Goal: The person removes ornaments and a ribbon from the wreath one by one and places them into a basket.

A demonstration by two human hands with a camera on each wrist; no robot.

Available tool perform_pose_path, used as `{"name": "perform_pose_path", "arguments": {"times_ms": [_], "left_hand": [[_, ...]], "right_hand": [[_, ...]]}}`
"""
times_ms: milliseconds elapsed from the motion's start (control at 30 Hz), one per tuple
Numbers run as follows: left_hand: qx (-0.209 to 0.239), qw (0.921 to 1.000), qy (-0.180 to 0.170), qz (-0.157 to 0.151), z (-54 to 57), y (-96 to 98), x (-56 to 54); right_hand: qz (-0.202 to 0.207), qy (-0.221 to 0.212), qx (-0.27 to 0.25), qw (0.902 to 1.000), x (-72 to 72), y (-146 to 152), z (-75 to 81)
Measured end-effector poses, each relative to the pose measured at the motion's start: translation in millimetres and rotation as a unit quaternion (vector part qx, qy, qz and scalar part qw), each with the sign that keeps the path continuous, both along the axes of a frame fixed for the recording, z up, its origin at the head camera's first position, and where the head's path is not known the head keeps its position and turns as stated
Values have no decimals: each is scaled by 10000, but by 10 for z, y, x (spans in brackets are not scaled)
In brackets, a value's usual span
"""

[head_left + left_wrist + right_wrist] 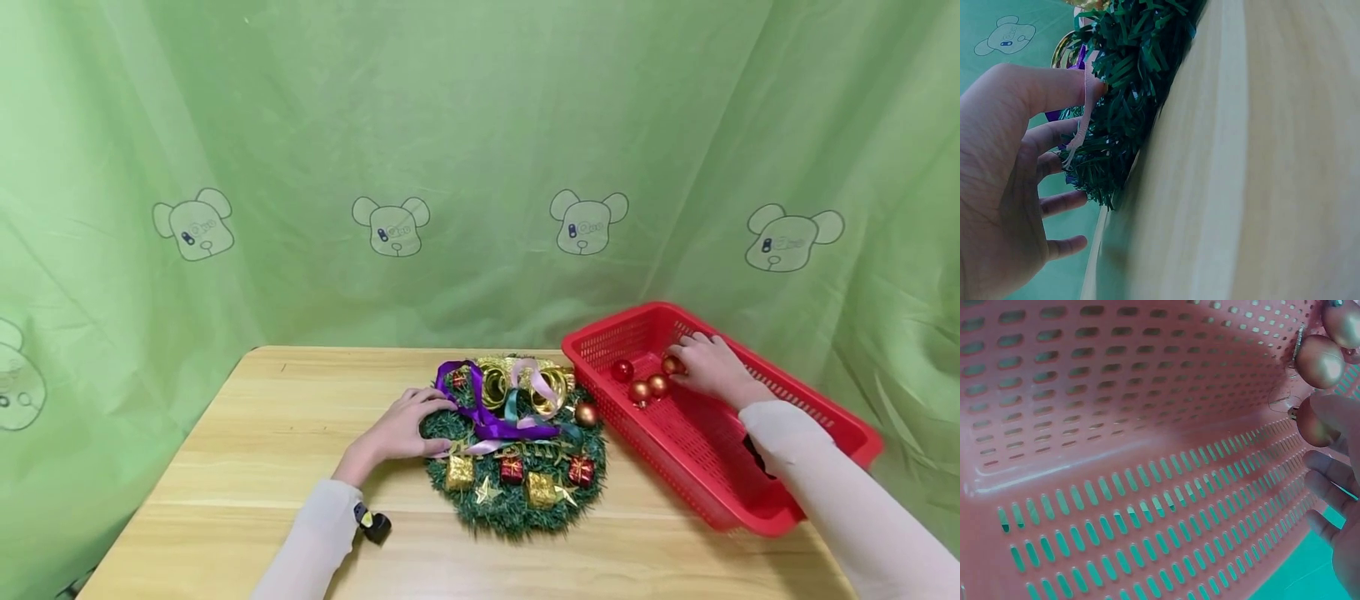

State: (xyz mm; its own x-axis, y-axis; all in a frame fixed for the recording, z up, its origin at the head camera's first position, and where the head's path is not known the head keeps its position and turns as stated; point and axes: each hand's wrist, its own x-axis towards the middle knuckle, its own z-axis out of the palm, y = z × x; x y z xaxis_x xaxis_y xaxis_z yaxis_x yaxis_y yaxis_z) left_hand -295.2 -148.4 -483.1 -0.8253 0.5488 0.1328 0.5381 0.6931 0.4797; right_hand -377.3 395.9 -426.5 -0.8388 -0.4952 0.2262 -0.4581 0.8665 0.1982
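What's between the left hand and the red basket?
In the head view, the green wreath lies there, touching the left hand, with a copper ball on the side nearest the red basket.

Copper bauble in the right grip, red basket around it; green wreath, purple ribbon by the left grip.

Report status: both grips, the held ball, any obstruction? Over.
Left grip touching left edge of round green tinsel wreath. Right grip pinching round copper-coloured ball inside red perforated plastic basket. Basket wall between ball and wreath.
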Motion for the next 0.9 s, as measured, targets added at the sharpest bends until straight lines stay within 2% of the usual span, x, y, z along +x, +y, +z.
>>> {"name": "perform_pose_path", "arguments": {"times_ms": [300, 900], "left_hand": [[-26, 10000, -25, 41, -11, 3, -4], [-49, 10000, -51, 32, -17, -2, -25]], "right_hand": [[-187, -402, 37, 9990, 19, 2, -47], [-262, -506, 101, 9983, 11, -10, -109]]}}
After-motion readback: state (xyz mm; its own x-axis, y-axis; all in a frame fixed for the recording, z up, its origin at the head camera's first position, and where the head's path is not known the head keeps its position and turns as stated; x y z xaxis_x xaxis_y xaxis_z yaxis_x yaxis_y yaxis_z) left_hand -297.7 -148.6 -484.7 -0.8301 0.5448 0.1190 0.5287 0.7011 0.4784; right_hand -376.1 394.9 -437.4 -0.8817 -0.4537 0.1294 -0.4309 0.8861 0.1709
